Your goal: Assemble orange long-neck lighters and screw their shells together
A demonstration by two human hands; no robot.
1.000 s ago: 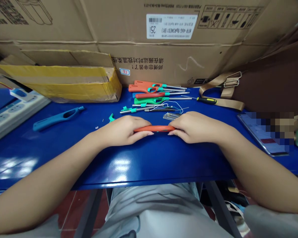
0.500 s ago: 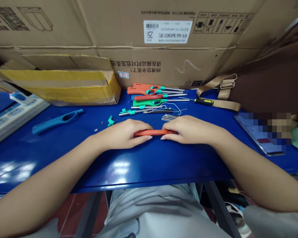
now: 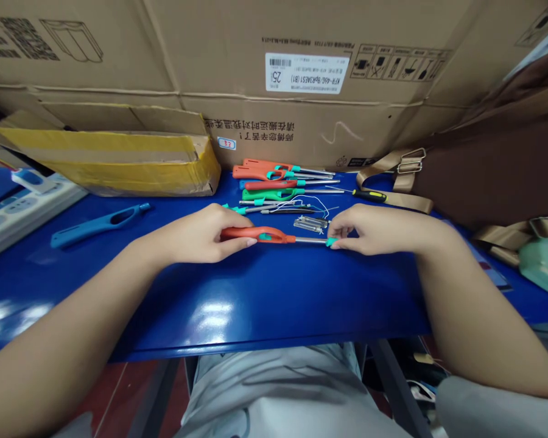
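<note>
My left hand (image 3: pixel 210 234) is closed around the handle of an orange gas lighter (image 3: pixel 276 235), lying level just over the blue table. The lighter has a teal trigger (image 3: pixel 265 237) in its loop, and a metal tube (image 3: pixel 311 240) points right from its nose. At the tube's right end, the fingertips of my right hand (image 3: pixel 354 230) pinch a small teal plastic piece (image 3: pixel 332 241). Whether that piece sits around the tube or only against it, I cannot tell. Just behind the tube lie small clear parts with wires (image 3: pixel 311 224).
Several gas lighters (image 3: pixel 265 170) and loose metal tubes lie behind my hands, near a yellow-handled screwdriver (image 3: pixel 369 195). A blue lighter handle (image 3: pixel 101 226) and a power strip (image 3: pixel 18 210) are at left. A taped box (image 3: pixel 164 164) and cardboard back the table; a strapped brown bag (image 3: pixel 506 152) is at right.
My hands have moved apart, the left one leftward with the orange lighter and the right one rightward. The metal tube and the teal piece in my right fingertips now show.
</note>
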